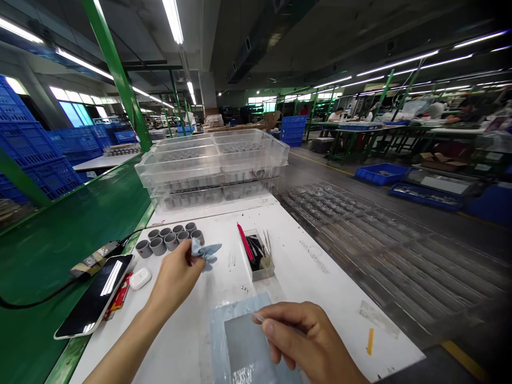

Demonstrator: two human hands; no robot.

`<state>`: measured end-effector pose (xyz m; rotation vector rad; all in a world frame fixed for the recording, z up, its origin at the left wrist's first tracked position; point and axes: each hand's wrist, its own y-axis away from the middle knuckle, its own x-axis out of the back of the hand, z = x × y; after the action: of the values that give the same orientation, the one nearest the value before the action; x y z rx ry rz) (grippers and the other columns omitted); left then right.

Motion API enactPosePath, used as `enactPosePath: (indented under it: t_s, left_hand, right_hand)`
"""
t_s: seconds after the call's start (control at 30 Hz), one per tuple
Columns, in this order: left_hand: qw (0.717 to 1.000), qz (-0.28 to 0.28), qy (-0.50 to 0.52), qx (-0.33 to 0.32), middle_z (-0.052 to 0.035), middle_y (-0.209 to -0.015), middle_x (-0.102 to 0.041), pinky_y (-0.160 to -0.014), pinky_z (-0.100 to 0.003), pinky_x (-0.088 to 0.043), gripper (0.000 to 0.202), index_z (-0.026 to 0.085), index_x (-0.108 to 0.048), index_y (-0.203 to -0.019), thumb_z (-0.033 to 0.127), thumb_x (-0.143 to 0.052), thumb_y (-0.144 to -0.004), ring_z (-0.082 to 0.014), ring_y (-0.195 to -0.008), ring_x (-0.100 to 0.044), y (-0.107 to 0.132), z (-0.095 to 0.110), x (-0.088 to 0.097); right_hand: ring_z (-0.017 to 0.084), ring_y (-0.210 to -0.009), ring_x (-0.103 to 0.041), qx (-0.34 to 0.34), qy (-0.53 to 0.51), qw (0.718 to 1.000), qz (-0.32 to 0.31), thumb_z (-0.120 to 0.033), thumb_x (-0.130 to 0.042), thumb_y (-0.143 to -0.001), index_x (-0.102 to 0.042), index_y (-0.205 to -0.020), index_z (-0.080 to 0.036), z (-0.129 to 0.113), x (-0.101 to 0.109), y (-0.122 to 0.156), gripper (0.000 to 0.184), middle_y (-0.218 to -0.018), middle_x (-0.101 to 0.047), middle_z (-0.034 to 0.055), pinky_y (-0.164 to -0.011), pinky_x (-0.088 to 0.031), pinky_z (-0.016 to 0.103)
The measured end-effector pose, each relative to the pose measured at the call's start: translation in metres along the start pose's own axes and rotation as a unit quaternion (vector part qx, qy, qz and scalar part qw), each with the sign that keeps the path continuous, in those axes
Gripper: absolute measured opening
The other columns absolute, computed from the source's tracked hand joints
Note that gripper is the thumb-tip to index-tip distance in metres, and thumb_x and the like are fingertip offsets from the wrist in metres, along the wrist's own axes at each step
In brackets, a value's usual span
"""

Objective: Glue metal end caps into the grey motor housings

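Observation:
My left hand [178, 274] pinches a crumpled light blue cloth [206, 252] just in front of several grey ring-like cylinders [158, 246] set in rows. My right hand [306, 336] is closed, thumb against fingers, on a thin pale stick-like piece [258, 317]; its exact kind is unclear. Beneath the right hand lies a light blue sheet [219, 325] with a grey rectangular area [244, 341] on it. Between and beyond the hands stands a small clear box [262, 273] holding a red pen-like tool [245, 241], tweezers [267, 242] and dark pieces.
Stacked clear trays [216, 165] of grey parts stand at the table's far end. A phone [96, 296], a white earbud case [140, 278] and a red packet [119, 296] lie left. Tiny metal bits [244, 289] and a yellow strip [370, 341] lie on the white tabletop [332, 298].

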<state>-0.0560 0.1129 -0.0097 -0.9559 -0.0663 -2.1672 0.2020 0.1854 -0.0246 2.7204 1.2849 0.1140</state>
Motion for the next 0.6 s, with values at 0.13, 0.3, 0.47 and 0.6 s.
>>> enactPosePath:
  t_s: [0.13, 0.3, 0.47, 0.6]
  left_hand:
    - [0.997, 0.001, -0.011, -0.079, -0.0091, -0.113, -0.071, -0.083, -0.038, -0.056, 0.034, 0.014, -0.062, -0.125, 0.017, -0.063, -0.091, -0.0223, -0.093, -0.07, -0.041, 0.013, -0.018]
    - [0.989, 0.007, -0.073, -0.126, -0.0084, -0.117, -0.07, -0.086, -0.042, -0.059, 0.029, 0.016, -0.062, -0.125, 0.022, -0.063, -0.097, -0.0218, -0.094, -0.071, -0.055, -0.005, -0.007]
    - [0.963, 0.047, -0.208, -0.164, -0.0102, -0.119, -0.064, -0.103, -0.055, -0.046, 0.015, 0.015, -0.069, -0.107, 0.023, -0.065, -0.095, -0.0309, -0.121, -0.057, -0.046, -0.044, 0.014]
    - [0.947, 0.041, -0.256, -0.192, -0.0119, -0.14, -0.055, -0.11, -0.061, -0.037, 0.018, 0.015, -0.069, -0.109, 0.025, -0.068, -0.093, -0.0358, -0.137, -0.042, -0.048, -0.053, 0.0]
  right_hand:
    - [0.012, -0.054, -0.047, 0.004, 0.005, 1.0, -0.012, -0.06, -0.069, -0.085, -0.079, -0.103, -0.012, 0.002, 0.003, 0.001, 0.052, -0.06, -0.062, 0.0034, -0.056, -0.038, 0.028]
    - [0.014, -0.056, -0.047, 0.016, -0.009, 0.999, 0.038, -0.061, -0.068, -0.085, -0.078, -0.1, -0.013, 0.0, 0.014, 0.004, 0.051, -0.06, -0.058, 0.0026, -0.058, -0.039, 0.029]
    - [0.018, -0.066, -0.055, 0.079, -0.003, 0.991, 0.106, -0.059, -0.058, -0.092, -0.076, -0.103, -0.017, 0.008, 0.034, -0.001, 0.048, -0.065, -0.054, 0.0013, -0.072, -0.05, 0.034]
    - [0.029, -0.103, -0.066, 0.105, 0.092, 0.978, 0.154, -0.059, -0.056, -0.094, -0.074, -0.088, -0.02, 0.014, 0.047, -0.007, 0.044, -0.087, -0.069, 0.0095, -0.101, -0.051, 0.041]
